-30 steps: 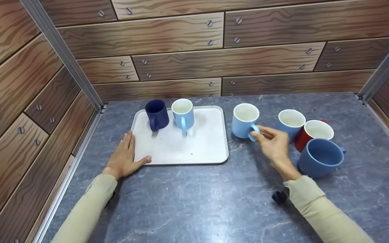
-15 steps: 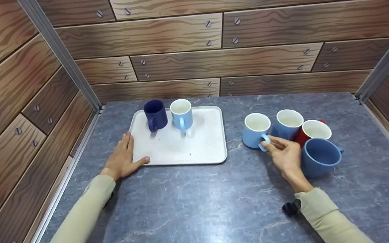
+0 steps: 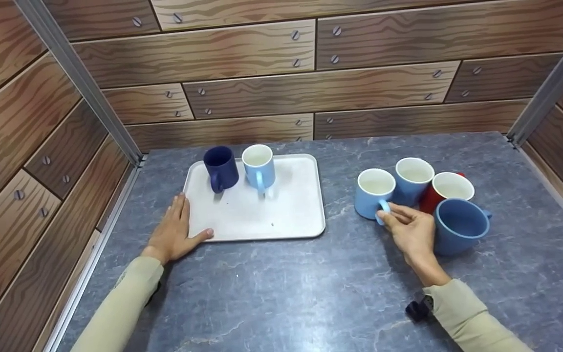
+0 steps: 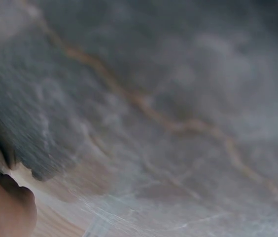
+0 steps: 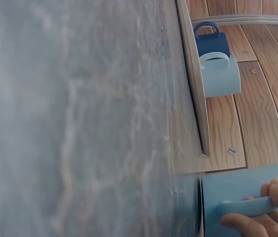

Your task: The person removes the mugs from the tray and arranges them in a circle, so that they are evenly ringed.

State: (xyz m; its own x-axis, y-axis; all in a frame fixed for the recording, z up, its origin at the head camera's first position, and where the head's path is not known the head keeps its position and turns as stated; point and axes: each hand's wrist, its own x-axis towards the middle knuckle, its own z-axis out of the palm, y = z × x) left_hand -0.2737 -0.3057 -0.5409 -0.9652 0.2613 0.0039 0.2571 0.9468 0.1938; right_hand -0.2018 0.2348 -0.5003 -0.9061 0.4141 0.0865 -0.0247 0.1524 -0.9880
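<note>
head view: right hand [image 3: 414, 231] pinches light-blue mug [image 3: 368, 201] by handle [image 3: 384, 206], left hand [image 3: 170, 235] touches tray [image 3: 252, 217] with straight fingers [image 3: 178, 209], thumb [image 3: 203, 236] spread.

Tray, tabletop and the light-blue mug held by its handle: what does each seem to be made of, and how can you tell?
Tray: probably plastic; off-white, smooth, with rounded corners.
Tabletop: marble-look, perhaps a printed sheet; grey with veins and a glossy glare.
Light-blue mug: likely glazed ceramic; smooth blue outside, whitish inside, though plastic isn't ruled out.
</note>
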